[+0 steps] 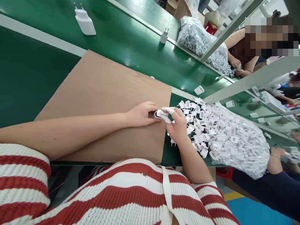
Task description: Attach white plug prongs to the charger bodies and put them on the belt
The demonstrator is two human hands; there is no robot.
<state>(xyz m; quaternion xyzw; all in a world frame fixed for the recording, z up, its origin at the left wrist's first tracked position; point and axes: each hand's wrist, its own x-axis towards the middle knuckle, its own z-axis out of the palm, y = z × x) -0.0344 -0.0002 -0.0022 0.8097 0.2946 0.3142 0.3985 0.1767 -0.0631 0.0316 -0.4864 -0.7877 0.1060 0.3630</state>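
Over the right part of the cardboard sheet (pixel 112 97), my left hand (pixel 142 115) grips a white charger housing (pixel 157 114), its open end turned to the right. My right hand (pixel 177 125) wears white finger covers on thumb and forefinger. Those two fingers pinch a small white part at the mouth of the housing; its exact kind is mostly hidden. Just right of my right hand lies a heap of white charger plug pieces (pixel 198 137), some with two pins showing.
A clear plastic bag of white charger pieces (pixel 239 140) lies right of the heap. Single chargers stand on the green conveyor belt (pixel 126 47) ahead. A metal post (pixel 232 84) rises at the right. Across the belt, a co-worker (pixel 243 53) handles pieces beside another full bag (pixel 197 36).
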